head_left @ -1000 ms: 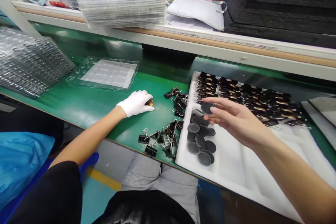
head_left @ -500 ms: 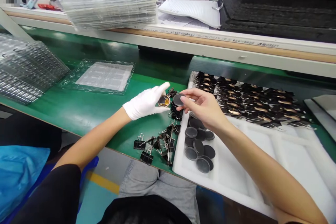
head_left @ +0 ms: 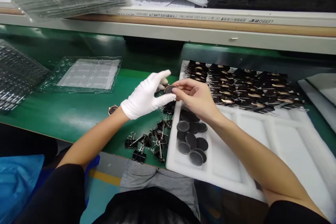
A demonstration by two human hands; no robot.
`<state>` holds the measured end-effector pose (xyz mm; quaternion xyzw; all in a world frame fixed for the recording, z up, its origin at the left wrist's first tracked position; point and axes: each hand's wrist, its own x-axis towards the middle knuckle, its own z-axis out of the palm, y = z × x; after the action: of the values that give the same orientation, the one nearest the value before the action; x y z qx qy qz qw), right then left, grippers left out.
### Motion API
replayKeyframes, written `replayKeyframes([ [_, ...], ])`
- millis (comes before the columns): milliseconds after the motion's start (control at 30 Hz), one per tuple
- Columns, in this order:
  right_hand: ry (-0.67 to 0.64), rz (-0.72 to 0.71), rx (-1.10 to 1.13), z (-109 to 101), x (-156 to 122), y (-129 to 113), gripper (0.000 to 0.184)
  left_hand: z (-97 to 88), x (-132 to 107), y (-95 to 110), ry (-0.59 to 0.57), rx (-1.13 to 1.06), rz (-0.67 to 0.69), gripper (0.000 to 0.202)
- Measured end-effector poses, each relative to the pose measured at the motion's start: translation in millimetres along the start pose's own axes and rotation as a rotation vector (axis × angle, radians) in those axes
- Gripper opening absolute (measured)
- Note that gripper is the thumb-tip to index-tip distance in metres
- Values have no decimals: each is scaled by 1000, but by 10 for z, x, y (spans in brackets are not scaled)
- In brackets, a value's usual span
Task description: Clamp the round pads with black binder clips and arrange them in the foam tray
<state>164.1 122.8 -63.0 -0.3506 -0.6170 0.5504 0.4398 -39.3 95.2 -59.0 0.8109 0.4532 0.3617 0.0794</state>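
Note:
My left hand (head_left: 147,96), in a white glove, has its fingers and thumb apart around the left side of a small round gold-rimmed case (head_left: 168,89). A dark round disc (head_left: 170,89) covers the front of that case. My right hand (head_left: 195,98), bare, pinches the case and disc together at their right edge between thumb and fingers. Whether the gloved thumb touches the rim I cannot tell. Below the hands lie several black binder clips (head_left: 157,136) in a loose heap. Several dark discs (head_left: 191,140) lie in the white foam tray (head_left: 231,150) under my right forearm.
Rows of clipped gold-rimmed pieces (head_left: 236,85) fill the tray's far part. Another gold-rimmed case (head_left: 112,109) lies beside my left wrist. A clear plastic tray (head_left: 88,73) sits on the green table (head_left: 86,112); stacked clear trays (head_left: 18,73) stand left. A shelf edge (head_left: 157,26) runs across the back.
The disc in my right hand has moved left onto the case, and the right fingers now grip both. My left fingers have spread. The view has tilted down and shifted right.

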Motion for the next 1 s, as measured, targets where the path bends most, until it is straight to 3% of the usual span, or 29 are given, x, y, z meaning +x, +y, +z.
replayKeyframes([
  [100, -35, 67, 61, 22, -7, 2, 43, -10, -62, 43, -31, -151, -227, 37],
  [233, -141, 193, 103, -10, 3, -16, 51, -99, -180, 112, -45, -192, -369, 40],
  [333, -49, 185, 105, -74, 28, -53, 44, -163, -315, 221, -246, 2, -428, 46],
  [433, 23, 174, 114, -120, 45, -89, 38, -127, -423, 349, -502, 208, -364, 53],
  [533, 24, 177, 115, -136, 45, -108, 37, -39, -433, 374, -625, 225, -303, 49],
  [700, -38, 201, 188, -190, 49, -142, 42, -143, -302, 89, -595, 135, -365, 42],
  [800, -174, 271, 195, -218, 46, -163, 41, -336, -210, -84, -468, 39, -434, 43],
  [900, -321, 302, 126, -202, 23, -164, 38, -453, -107, -100, -374, -51, -423, 43],
  [1000, -472, 319, 114, -172, -3, -154, 34, -423, 3, -1, -365, -138, -313, 42],
])
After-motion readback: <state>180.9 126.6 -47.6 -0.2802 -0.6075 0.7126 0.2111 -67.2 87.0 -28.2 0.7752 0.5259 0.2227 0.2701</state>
